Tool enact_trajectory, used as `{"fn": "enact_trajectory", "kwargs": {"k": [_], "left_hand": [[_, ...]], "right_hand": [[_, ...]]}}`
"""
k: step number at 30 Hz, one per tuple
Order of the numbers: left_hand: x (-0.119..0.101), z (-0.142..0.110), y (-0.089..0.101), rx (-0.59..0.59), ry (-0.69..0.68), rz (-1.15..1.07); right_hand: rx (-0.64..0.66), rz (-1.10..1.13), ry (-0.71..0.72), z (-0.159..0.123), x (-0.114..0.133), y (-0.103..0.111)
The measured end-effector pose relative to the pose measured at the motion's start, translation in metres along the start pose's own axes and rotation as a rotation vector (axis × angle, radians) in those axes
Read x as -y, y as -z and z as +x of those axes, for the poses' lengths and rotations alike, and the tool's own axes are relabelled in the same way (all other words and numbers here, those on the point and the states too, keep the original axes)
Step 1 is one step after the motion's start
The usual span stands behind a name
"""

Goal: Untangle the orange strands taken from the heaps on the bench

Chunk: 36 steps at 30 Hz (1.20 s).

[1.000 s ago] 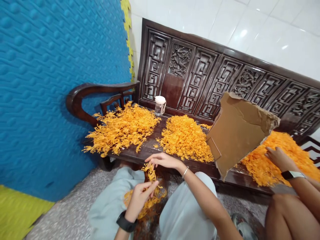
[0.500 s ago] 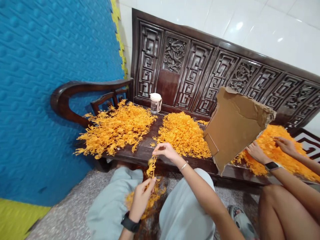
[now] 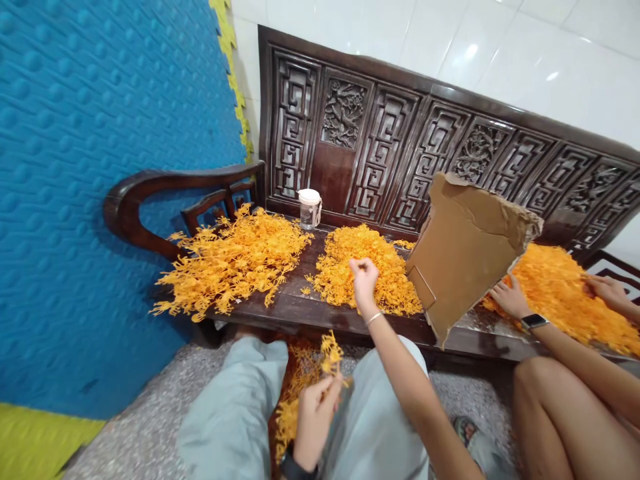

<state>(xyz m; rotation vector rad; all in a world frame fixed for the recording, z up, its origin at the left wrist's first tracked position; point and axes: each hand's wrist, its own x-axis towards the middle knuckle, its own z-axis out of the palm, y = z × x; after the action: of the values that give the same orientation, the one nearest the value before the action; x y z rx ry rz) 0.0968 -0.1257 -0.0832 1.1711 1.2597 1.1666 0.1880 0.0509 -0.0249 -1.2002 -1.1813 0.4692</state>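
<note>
Orange sprig (image 3: 331, 353) upright in the left hand (image 3: 327, 393), right hand (image 3: 365, 277) out over the middle pile (image 3: 387, 280)

The sprig is in the near part of the scene, above the lap, pinched at its lower end between the left thumb and fingers. Its long axis points up and away, towards the bench (image 3: 285, 305). From the right hand, it lies nearer and to the left, well apart; the left hand is the closer one. The right hand's fingers are curled together; whether they grip a small piece, or touch the pile, I cannot tell. Left of that pile lies another, the left pile (image 3: 235, 267); right of it leans a cardboard sheet (image 3: 470, 247).
</note>
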Motion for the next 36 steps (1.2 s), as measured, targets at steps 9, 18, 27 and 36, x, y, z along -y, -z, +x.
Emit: {"fn": "enact_trajectory", "kwargs": {"k": [9,18,27,36], "left_hand": [[0.0,0.018,0.023,-0.049,0.025,-0.078],[0.007,0.022,0.061,-0.17,-0.005,-0.113],[0.009,0.023,0.054,-0.13,-0.02,-0.16],[0.004,0.018,0.05,-0.139,0.005,-0.116]], "right_hand": [[0.103,-0.196,0.152,0.04,-0.031,0.053],[0.402,-0.399,0.199,0.038,-0.043,0.052],[0.41,-0.62,0.278,0.031,-0.036,0.05],[0.783,-0.01,-0.04,0.003,-0.006,0.028]]}}
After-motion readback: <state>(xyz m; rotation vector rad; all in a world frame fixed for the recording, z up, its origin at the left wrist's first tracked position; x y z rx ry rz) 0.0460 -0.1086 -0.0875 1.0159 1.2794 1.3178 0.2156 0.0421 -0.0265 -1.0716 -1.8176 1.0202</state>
